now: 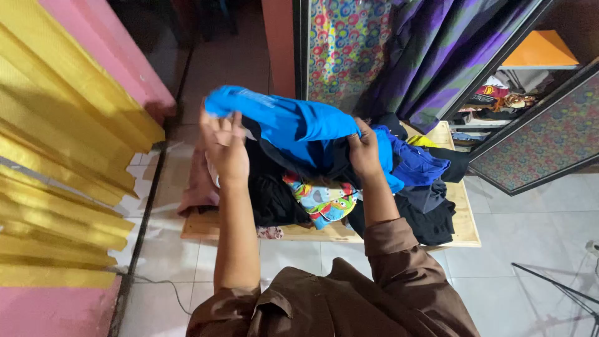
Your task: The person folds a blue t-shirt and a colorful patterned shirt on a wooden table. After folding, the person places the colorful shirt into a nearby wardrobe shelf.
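- I see the blue shirt lifted above the heap of clothes, stretched between both hands.
- My left hand has its grip pinched on the shirt's left end, fingers closed over the fold near the top edge.
- My right hand has its grip clamped on the shirt's right side, bunching the cloth together with a darker garment beneath it.
- The heap lies on a low wooden tabletop; dark pieces spill toward its right edge, and a pink cloth hangs over its left edge.
- A bright patterned garment sits near the front edge, just under the shirt.
- Open tiled floor lies to the right and in front of the board.
- To the left, a yellow pleated curtain stands close, leaving a narrow strip.
- Behind, a purple curtain and open wardrobe shelves close off the far side.
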